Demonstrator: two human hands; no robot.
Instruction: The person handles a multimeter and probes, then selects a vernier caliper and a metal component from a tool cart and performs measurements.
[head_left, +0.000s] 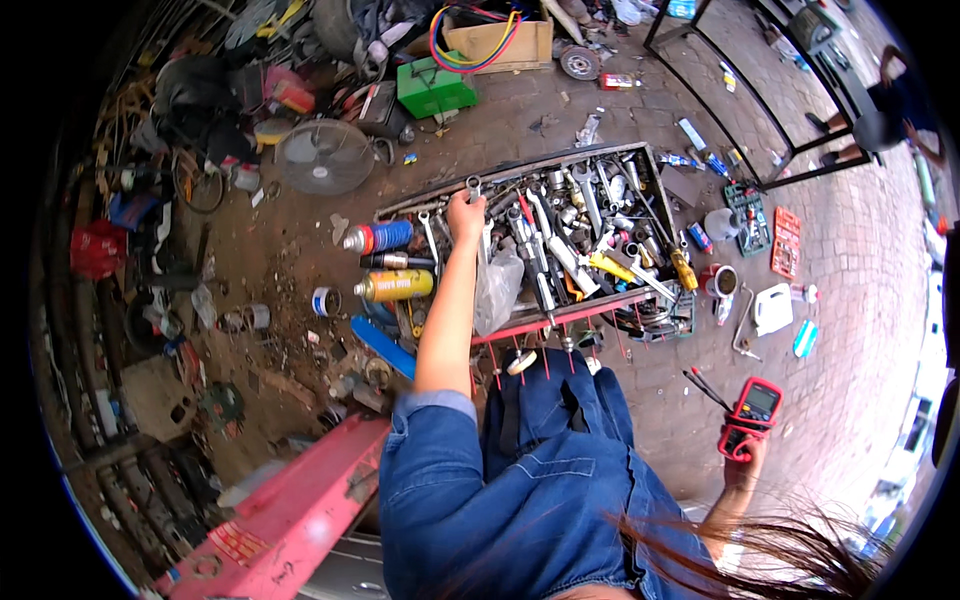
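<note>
My left hand point(466, 215) reaches down into a large metal tool tray point(640, 160) on the ground and is closed around a silver wrench point(474, 186) at the tray's left end. The tray is packed with several wrenches, sockets and screwdrivers. My right hand point(744, 452) hangs at my side holding a red multimeter point(752, 412), whose thin probes point(706, 386) stick out to the upper left. My denim sleeve and trousers point(520, 470) fill the lower middle.
Three spray cans point(385, 262) lie left of the tray beside a clear plastic bag point(497, 288). A fan point(322, 156), a green case point(434, 88) and a cardboard box point(505, 42) sit beyond. A red beam point(290, 515) is at lower left. Another person point(895, 105) stands at upper right.
</note>
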